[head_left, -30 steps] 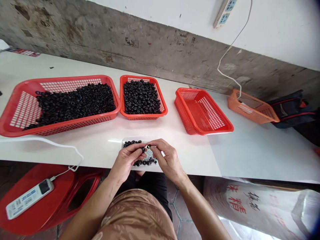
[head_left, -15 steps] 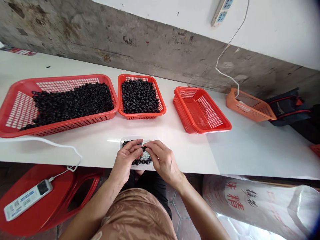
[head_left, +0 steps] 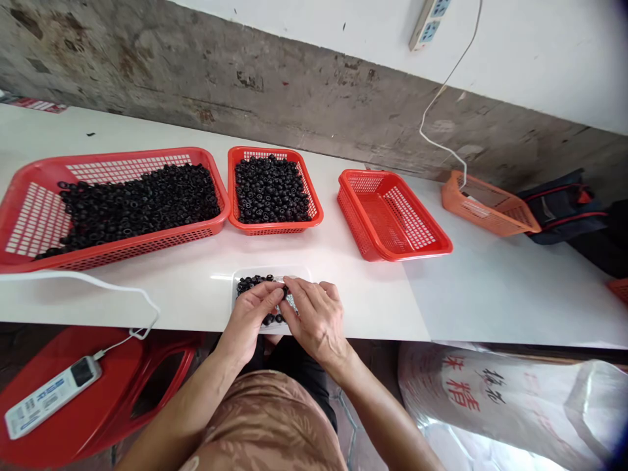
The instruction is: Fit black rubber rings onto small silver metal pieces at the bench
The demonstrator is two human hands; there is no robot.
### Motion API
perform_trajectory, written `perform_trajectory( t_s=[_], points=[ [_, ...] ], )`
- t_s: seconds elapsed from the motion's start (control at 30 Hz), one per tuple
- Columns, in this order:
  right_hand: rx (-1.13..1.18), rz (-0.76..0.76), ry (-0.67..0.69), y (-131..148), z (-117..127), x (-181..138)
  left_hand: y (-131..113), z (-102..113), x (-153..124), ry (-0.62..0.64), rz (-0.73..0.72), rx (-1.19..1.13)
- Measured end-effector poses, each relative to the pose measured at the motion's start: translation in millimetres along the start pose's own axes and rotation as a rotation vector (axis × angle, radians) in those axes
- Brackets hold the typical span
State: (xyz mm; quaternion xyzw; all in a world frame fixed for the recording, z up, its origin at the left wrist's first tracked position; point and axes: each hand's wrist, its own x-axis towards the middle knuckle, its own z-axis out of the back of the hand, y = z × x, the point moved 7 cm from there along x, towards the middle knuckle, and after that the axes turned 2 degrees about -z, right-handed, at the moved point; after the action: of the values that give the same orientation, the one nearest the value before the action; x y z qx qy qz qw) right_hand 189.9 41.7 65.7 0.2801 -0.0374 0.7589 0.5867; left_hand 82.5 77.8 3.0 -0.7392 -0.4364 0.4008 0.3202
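Observation:
A small clear tray point(head_left: 240, 273) of little black round parts and some silvery pieces lies at the near edge of the white table point(head_left: 196, 281). My left hand point(head_left: 251, 316) and my right hand point(head_left: 314, 317) meet over this tray, fingertips pinched together on a small black part that I can barely make out. Both hands cover most of the tray. Behind them stand a large red basket point(head_left: 29, 222) holding many black parts and a smaller red basket point(head_left: 273, 226) filled with black round parts.
An empty red basket stack point(head_left: 392, 219) sits to the right, an orange basket point(head_left: 485, 206) farther right beside a dark bag point(head_left: 564, 206). A white cable point(head_left: 98, 281) runs to a power strip point(head_left: 49, 392) on a red stool. A printed sack point(head_left: 490, 399) lies below the table.
Both hands have sunk a little lower and closer onto the small tray, the right hand now lying flatter over it. The view has shifted slightly.

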Motion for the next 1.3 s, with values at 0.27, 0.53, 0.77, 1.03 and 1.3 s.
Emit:
perform_trajectory(
  t_s=[0.27, 0.53, 0.77, 1.03, 1.3],
  points=[
    [0.048, 0.028, 0.018, 0.1, 3.8, 2.8, 7.0, -2.1, -0.3, 0.004, 0.055, 0.006],
    [0.367, 0.067, 0.024, -4.8, 11.8, 8.3, -4.5, 0.5, -0.9, -0.008, 0.006, -0.014],
    [0.493, -0.032, -0.034, -9.1, 16.5, 10.0, 1.8, 1.0, -3.6, 0.012, 0.055, 0.021],
    [0.645, -0.168, -0.036, -13.2, 11.8, 8.8, 2.5, 3.3, -3.5, 0.015, 0.028, 0.041],
    [0.235, 0.049, -0.014, 5.5, 7.5, 5.4, -5.1, 2.3, -1.0, 0.012, -0.024, 0.03]
  ],
)
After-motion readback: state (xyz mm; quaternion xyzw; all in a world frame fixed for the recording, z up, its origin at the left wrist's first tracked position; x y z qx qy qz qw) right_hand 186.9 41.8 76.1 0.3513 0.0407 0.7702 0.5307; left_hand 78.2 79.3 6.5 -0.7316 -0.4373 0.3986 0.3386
